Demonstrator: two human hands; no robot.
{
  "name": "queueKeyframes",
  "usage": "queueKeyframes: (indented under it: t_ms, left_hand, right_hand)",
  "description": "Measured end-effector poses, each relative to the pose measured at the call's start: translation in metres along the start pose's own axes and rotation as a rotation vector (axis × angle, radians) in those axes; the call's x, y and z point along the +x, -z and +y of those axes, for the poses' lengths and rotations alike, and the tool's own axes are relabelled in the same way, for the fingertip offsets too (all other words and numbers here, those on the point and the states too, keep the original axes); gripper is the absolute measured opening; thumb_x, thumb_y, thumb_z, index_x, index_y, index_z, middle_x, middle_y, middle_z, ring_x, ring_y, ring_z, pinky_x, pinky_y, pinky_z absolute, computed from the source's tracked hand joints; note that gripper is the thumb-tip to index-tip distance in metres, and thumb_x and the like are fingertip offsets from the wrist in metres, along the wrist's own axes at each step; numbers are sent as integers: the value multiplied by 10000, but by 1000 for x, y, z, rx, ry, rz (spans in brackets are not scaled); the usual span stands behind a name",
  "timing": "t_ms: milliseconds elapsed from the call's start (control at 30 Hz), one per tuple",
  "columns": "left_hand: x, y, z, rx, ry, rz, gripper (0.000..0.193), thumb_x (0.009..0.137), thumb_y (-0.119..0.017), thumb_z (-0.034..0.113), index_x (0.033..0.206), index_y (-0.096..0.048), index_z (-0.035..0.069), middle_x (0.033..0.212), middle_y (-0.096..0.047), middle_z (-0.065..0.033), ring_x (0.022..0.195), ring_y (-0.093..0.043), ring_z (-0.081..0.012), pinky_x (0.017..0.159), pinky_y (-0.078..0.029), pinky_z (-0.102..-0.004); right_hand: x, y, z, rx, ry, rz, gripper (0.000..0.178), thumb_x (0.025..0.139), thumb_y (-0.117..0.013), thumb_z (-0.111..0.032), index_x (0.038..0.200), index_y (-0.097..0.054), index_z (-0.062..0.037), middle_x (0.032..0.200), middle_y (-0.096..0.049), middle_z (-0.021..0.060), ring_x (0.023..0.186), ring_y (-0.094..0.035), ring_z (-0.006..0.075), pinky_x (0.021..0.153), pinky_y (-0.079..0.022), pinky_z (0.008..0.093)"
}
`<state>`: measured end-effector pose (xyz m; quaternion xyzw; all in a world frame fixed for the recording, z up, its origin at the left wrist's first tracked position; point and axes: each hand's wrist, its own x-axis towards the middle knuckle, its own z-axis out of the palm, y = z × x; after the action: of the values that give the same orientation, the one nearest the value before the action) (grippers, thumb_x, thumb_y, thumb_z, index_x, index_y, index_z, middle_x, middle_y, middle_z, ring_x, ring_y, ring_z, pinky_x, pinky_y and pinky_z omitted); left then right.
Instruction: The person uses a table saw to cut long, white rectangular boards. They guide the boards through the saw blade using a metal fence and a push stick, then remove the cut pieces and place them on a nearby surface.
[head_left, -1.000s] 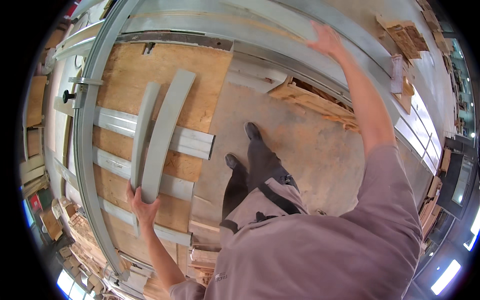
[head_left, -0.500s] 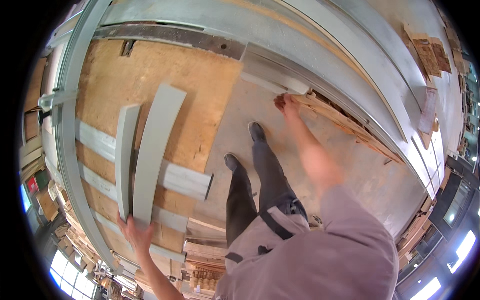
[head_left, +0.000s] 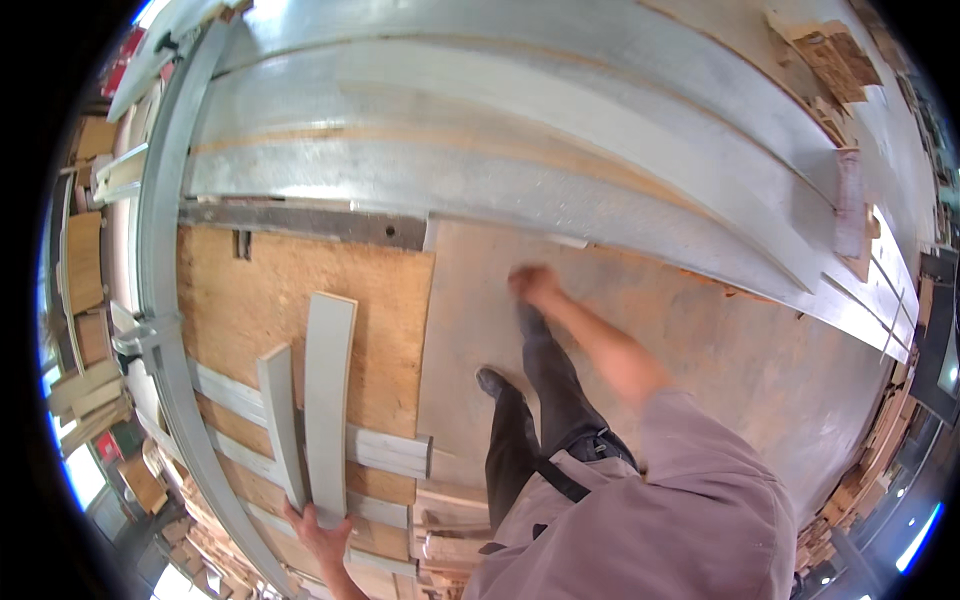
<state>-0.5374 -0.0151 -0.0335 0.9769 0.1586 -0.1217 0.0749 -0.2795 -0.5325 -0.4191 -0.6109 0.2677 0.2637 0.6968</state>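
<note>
Boards held at near end, right hand free

Boards: two grey boards lie side by side on a plywood sheet [head_left: 300,290], crossing several pale slats [head_left: 385,450] laid across it. The wide board [head_left: 328,400] is to the right, the narrow board [head_left: 280,420] just beside it on the left. Left hand [head_left: 318,535] is at their near ends; fingers curl up onto the end of the wide board, and whether they also grip the narrow one cannot be told. Right hand [head_left: 533,285] is out in front over the concrete floor [head_left: 720,360], blurred, well apart from the boards; whether its fingers are spread or closed cannot be told, and nothing shows in it. Long grey metal sheets [head_left: 520,150] run beyond the plywood. Metal frame rail [head_left: 165,330] borders the plywood on the left.
</note>
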Motion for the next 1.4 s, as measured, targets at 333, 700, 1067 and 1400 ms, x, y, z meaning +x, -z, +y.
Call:
queueKeyframes:
  t_ms: [333, 700, 1067, 1400]
  left_hand:
    - [-6, -39, -72, 146, -47, 104, 758, 462, -913, 369, 1073, -667, -7, 1356, -539, -319, 1254, -546, -465, 1034, -485, -546]
    - [-47, 114, 101, -639, 171, -584, 680, 812, -817, 415, 1319, -602, 16, 1258, -619, -268, 1129, -637, -260, 982, -519, -437]
    - [-37, 89, 344, -1494, -660, -579, 844, 519, -848, 327, 1268, -651, -6, 1167, -681, -103, 1044, -653, -229, 889, -534, -363]
    - [-308, 25, 707, -1660, -1052, -1227, 767, 659, -671, 492, 1315, -555, 110, 1217, -641, -134, 1115, -646, -309, 953, -539, -414]
  right_hand:
    - [-204, 75, -347, -1311, 951, 648, 625, 784, -830, -322, 1262, -584, -2, 1287, -588, 166, 1216, -528, 359, 1031, -435, 455]
    - [-309, 84, -326, -1290, 297, 210, 706, 849, -698, -584, 1163, -676, 49, 1184, -677, 259, 1122, -639, 412, 963, -508, 483]
    - [-504, 80, -195, 100, 635, -164, 359, 1038, -570, -253, 1308, -610, -19, 1088, -677, 47, 1016, -625, 112, 919, -519, 332]
    - [-688, 337, -134, 260, 851, 143, 823, 864, -812, -247, 1542, -408, -12, 1440, -564, 103, 1324, -506, 201, 1118, -420, 360]
